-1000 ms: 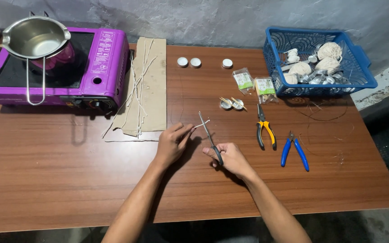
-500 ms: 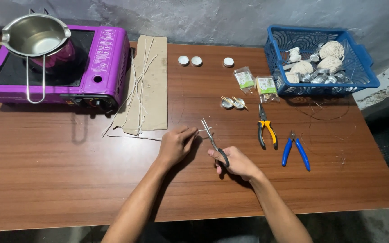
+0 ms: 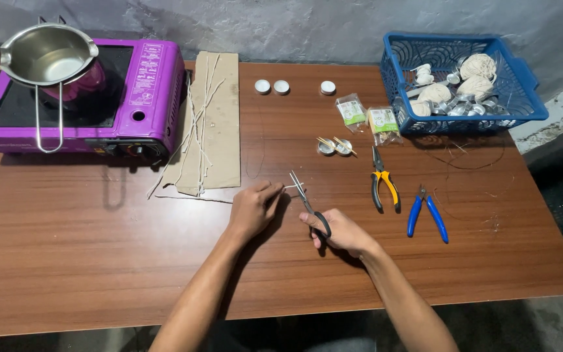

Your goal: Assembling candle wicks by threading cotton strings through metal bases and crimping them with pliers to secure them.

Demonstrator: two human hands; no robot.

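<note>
Near the middle of the wooden counter [image 3: 66, 261], the left hand [image 3: 253, 210] has its fingers pinched shut on a short pale wick piece [image 3: 290, 188], while the right hand [image 3: 341, 231] has its fingers curled through the black handles of the scissors [image 3: 307, 203], whose blades stand slightly apart at the wick's end. To the right lie yellow-handled pliers [image 3: 384, 189] and blue-handled cutters [image 3: 426, 214], with a blue basket [image 3: 529, 91] in the upper right. In the upper left, a purple stove [image 3: 158, 85] carries a steel pot [image 3: 47, 55], just beside a cardboard sheet [image 3: 219, 124] strewn with wick strands.
</note>
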